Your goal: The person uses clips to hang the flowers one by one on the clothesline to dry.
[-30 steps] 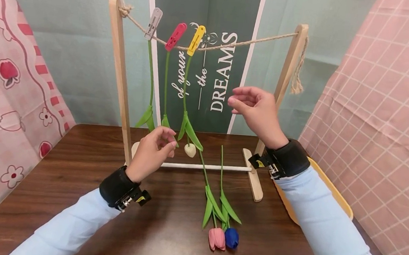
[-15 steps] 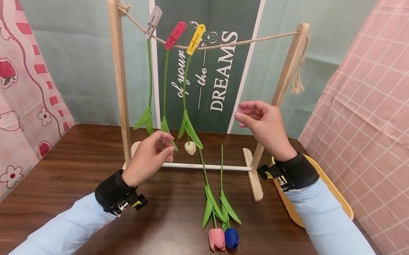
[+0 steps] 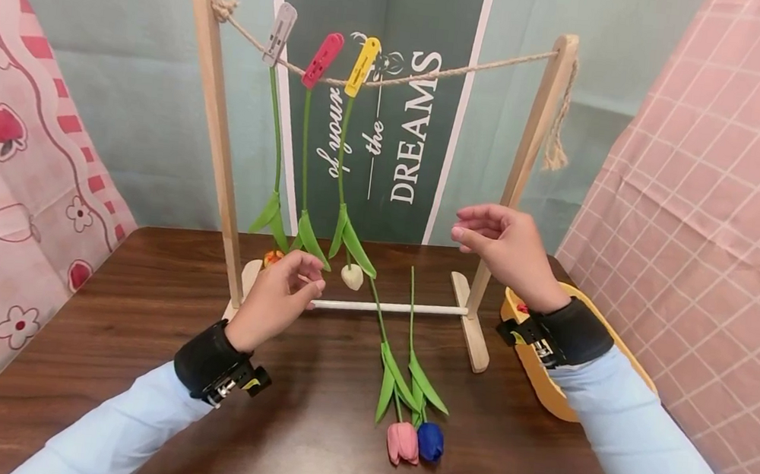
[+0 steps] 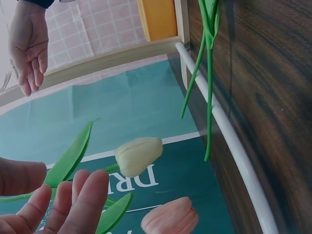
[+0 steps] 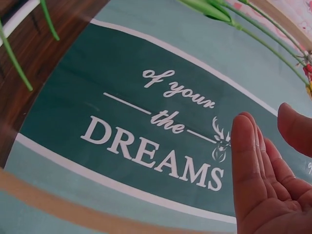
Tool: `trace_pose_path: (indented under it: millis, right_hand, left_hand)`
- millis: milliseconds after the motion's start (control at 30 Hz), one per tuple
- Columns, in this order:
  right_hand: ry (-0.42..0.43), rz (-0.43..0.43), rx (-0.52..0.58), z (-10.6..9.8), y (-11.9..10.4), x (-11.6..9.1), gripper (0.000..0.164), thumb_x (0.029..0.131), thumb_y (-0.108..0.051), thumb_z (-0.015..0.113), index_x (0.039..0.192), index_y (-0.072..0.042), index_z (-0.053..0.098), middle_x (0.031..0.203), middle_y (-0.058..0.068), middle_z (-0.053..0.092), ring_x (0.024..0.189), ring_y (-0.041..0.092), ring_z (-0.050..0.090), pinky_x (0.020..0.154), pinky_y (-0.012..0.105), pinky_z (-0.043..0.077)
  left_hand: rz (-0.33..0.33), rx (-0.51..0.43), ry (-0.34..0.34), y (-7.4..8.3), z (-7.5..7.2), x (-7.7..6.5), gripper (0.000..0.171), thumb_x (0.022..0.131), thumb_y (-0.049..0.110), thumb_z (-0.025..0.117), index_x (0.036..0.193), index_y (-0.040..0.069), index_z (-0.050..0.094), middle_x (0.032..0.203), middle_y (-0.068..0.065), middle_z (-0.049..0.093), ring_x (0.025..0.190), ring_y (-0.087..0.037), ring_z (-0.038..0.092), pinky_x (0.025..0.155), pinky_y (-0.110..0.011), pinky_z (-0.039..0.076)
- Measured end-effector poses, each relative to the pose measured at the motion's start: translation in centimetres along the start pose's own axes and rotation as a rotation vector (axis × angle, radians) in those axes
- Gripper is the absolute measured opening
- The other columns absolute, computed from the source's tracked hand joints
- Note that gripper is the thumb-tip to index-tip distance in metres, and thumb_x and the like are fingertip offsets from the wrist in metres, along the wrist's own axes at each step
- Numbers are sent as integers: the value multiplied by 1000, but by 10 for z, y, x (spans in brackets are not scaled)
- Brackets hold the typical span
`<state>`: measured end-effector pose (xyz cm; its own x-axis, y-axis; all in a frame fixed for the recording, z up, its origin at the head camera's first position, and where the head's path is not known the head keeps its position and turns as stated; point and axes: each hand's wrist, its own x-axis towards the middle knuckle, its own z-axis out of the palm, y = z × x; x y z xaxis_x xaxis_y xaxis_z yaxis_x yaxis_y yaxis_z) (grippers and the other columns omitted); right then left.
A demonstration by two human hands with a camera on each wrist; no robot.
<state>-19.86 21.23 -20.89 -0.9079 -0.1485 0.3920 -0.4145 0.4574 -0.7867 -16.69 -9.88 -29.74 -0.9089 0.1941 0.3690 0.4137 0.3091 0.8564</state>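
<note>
Three artificial tulips hang head-down from a rope [image 3: 465,70] under a grey clothespin [image 3: 279,35], a red clothespin [image 3: 323,60] and a yellow clothespin [image 3: 363,67]. The white tulip [image 3: 352,276] is on the right; an orange bloom [image 3: 272,258] shows on the left. The middle bloom, pale pink [image 4: 170,217] in the left wrist view, is behind my left hand in the head view. That left hand [image 3: 281,292] is near the low blooms, fingers relaxed, holding nothing. My right hand [image 3: 505,249] hovers by the right post, fingers loosely bent and holding nothing.
A pink tulip [image 3: 403,444] and a blue tulip [image 3: 430,442] lie on the dark wooden table [image 3: 338,386]. Wooden posts [image 3: 214,137] and a white crossbar [image 3: 394,308] form the stand. Behind my right wrist is a yellow basket [image 3: 548,383] with something red inside.
My right hand has moved down and right, toward the yellow basket. My left hand has dropped slightly, and the orange bloom now shows above it.
</note>
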Motion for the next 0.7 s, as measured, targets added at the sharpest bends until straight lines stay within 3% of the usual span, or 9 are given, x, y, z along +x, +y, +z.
trace_pose_path:
  millis: [200, 333, 700]
  right_hand:
    - [-20, 39, -55, -8, 4, -4, 27, 89, -12, 72, 112, 3, 66, 101, 16, 69, 79, 11, 69, 70, 24, 56]
    - [-43, 54, -88, -16, 7, -5, 28, 89, -12, 72, 111, 4, 65, 101, 17, 69, 78, 10, 68, 70, 26, 57]
    - [-115, 110, -167, -39, 35, -18, 31, 90, -10, 70, 113, 9, 62, 102, 23, 67, 76, 7, 67, 66, 22, 56]
  left_hand:
    - [-18, -9, -20, -6, 4, -1, 19, 91, -3, 63, 109, -1, 58, 92, -14, 60, 73, -24, 64, 64, -35, 58]
    - [-38, -23, -26, -9, 4, -4, 19, 91, -3, 63, 109, -1, 58, 92, -15, 59, 77, -32, 64, 64, -31, 58]
    - [-103, -12, -60, -22, 2, -13, 18, 90, -4, 63, 107, -1, 58, 94, -15, 60, 74, -32, 64, 64, -40, 58]
